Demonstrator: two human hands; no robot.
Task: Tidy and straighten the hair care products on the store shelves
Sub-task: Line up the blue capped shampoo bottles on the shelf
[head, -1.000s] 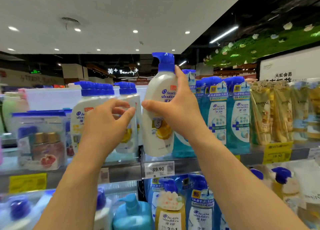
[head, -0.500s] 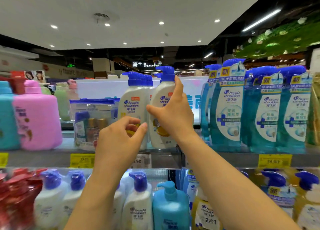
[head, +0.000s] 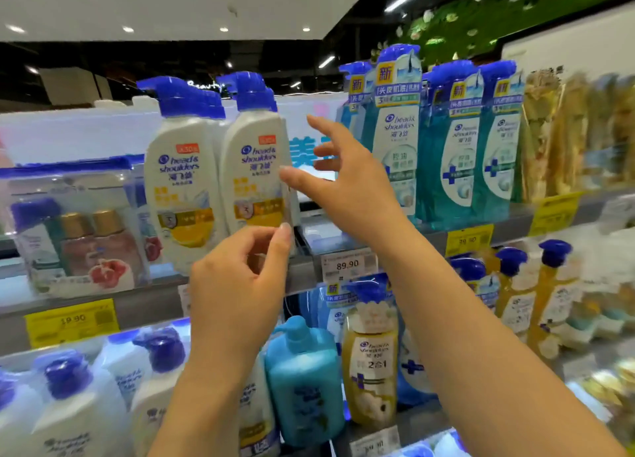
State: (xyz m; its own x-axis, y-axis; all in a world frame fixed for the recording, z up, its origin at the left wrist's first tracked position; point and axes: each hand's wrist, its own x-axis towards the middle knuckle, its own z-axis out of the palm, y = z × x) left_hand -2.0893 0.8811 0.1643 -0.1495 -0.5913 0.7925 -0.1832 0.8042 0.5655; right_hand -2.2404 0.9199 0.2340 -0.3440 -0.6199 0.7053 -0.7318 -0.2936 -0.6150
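Observation:
Two white shampoo pump bottles with blue tops stand side by side on the upper shelf: the left one [head: 182,178] and the right one [head: 256,167]. My right hand [head: 343,185] hovers just right of the right bottle, fingers spread, holding nothing. Below that bottle, my left hand [head: 237,284] is loosely curled with thumb and forefinger near its base; whether they touch it I cannot tell. Teal shampoo bottles [head: 457,147] with paper collars fill the shelf to the right.
A clear gift pack [head: 74,236] sits at the left on the upper shelf, whose front edge [head: 147,305] carries price tags. On the lower shelf stand white bottles [head: 79,408], a blue pump bottle [head: 304,377] and yellow bottles [head: 372,363]. Gold pouches [head: 563,133] hang far right.
My right hand has let go of the white bottle, which now stands next to its twin, and has opened to the right. The view has shifted.

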